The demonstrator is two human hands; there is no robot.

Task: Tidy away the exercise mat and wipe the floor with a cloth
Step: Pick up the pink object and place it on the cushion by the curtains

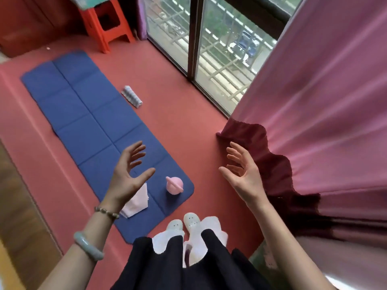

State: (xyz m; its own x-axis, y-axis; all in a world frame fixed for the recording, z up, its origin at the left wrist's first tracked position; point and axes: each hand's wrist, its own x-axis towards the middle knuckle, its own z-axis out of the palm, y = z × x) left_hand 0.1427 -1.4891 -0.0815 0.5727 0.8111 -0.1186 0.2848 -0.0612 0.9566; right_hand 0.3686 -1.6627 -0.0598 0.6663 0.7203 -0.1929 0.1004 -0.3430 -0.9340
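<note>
**Head view.** A blue, crease-panelled foam exercise mat point(83, 114) lies flat on the red floor point(171, 105). Its long axis runs from just before the person's feet away to the upper left. A folded pale pink cloth point(138, 203) and a rounded pink object point(174, 185) rest on its near end. The left hand point(127, 176) and right hand point(243, 174) hover spread and empty, palms facing. The left is above the mat and therefore nearer; the right is above floor beside it.

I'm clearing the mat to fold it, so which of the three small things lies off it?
The grey-white ribbed roll, on the red floor beside the mat; the folded pink cloth and pink ball-shaped item sit on it.
</note>
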